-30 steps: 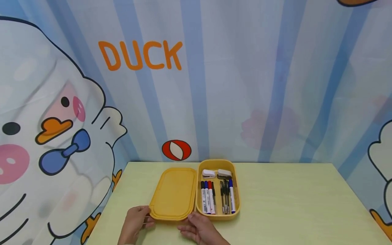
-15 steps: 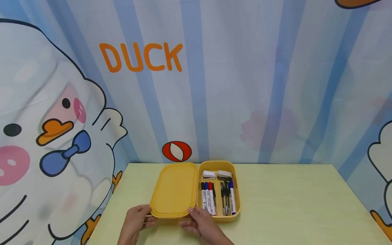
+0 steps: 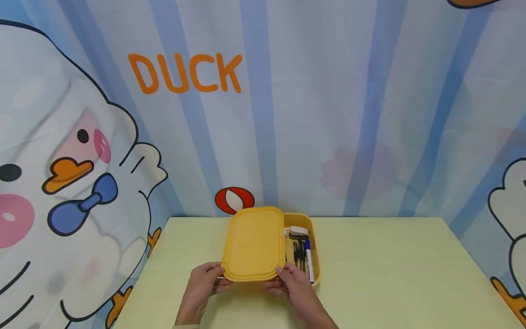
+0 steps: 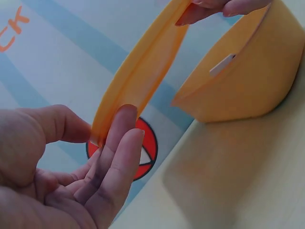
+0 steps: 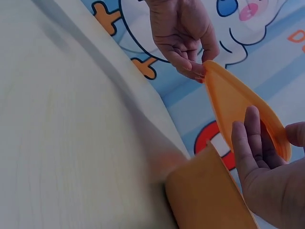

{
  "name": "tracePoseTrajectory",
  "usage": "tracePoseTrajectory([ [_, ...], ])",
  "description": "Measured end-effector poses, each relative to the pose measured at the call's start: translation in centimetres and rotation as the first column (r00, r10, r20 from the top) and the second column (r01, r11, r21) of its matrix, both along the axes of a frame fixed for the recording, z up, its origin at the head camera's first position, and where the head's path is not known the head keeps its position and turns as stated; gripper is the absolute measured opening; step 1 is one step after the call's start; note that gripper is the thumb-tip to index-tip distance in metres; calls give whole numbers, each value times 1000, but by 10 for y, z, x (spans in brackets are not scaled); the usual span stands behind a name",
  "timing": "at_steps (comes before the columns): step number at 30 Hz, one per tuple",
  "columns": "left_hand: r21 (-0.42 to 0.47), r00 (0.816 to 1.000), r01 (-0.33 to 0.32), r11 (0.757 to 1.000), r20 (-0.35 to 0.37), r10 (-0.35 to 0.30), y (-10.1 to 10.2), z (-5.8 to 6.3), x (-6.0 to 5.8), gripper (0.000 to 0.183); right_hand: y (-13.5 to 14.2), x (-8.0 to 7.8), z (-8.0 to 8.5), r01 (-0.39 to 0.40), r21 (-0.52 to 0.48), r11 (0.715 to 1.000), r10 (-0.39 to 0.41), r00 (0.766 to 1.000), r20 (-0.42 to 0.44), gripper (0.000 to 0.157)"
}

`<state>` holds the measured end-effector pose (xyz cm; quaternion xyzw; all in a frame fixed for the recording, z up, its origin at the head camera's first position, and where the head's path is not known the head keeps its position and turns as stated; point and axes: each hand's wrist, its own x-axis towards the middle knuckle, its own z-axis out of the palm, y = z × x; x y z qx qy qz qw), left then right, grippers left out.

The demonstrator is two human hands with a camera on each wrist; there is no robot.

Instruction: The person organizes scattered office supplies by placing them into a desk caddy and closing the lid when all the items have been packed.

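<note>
A yellow rectangular lid (image 3: 254,244) with rounded corners is up off the table, tilted, its left half outside the box. My left hand (image 3: 204,285) pinches its near left corner, thumb on top and fingers beneath. At the near right corner my right hand (image 3: 297,289) pinches it the same way. The lid overlaps the left part of the yellow box (image 3: 315,256) in the head view. Still showing inside the box are a stapler (image 3: 298,231), several black pens (image 3: 299,255) and a blue-capped marker (image 3: 309,260); the other markers are hidden under the lid.
The box stands on a pale yellow table (image 3: 382,269) near its back edge. Behind hangs a blue striped curtain (image 3: 312,109) printed with a duck and orange letters. In the left wrist view, the box wall (image 4: 238,100) rises to the right of the lid.
Both hands have lifted the lid from beside the box and carried it right, over the box's left side. The box has stayed in place; its left-hand markers are now covered from view.
</note>
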<state>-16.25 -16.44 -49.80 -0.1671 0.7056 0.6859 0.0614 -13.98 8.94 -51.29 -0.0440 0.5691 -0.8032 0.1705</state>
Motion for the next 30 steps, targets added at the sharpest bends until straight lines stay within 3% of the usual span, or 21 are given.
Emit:
tracePoseTrajectory([
  [12,62,992,111,992,-69,-107,40,-2,-4,35,40,3,5,99,10,995,-100,994,43,56],
  [21,94,980,175,980,-113,-164,66,1,-3,44,64,8,10,223,25,975,-224,971,83,58],
  [30,119,975,207,971,-109,-194,80,3,-1,46,78,14,16,255,29,966,-257,964,73,60],
])
